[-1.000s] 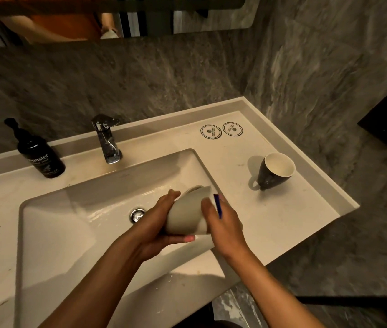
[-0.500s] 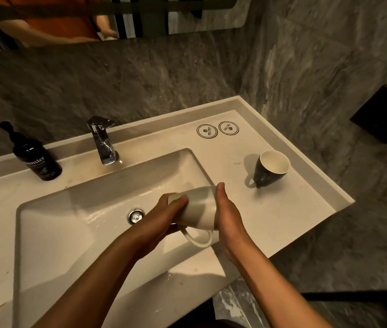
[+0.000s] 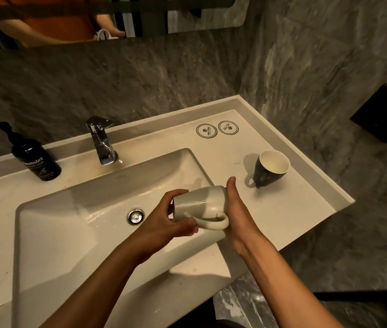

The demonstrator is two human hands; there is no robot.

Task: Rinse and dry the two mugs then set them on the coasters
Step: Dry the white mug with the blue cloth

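Observation:
A white mug [image 3: 199, 202] lies on its side in the air over the sink's right end, with its handle pointing down. My left hand [image 3: 164, 218] grips it at the mouth end, fingers over the rim and thumb under the body. My right hand [image 3: 237, 214] presses flat against the mug's base, with the finger I can see held straight. A black mug with a white inside [image 3: 269, 169] stands tilted on the counter to the right, untouched. Two round coasters [image 3: 206, 130] [image 3: 228, 127] lie side by side at the back right of the counter, with nothing on them.
The white sink basin [image 3: 69, 221] has a chrome drain [image 3: 136, 216]. A chrome tap [image 3: 101, 144] stands behind it, with no water running. A black pump bottle [image 3: 35, 159] stands at the back left. Grey stone walls close in the back and right sides.
The white mug has been turned in my hands so its handle now points down. My right hand moved from the mug's side to its base, and a blue item seen there earlier no longer shows.

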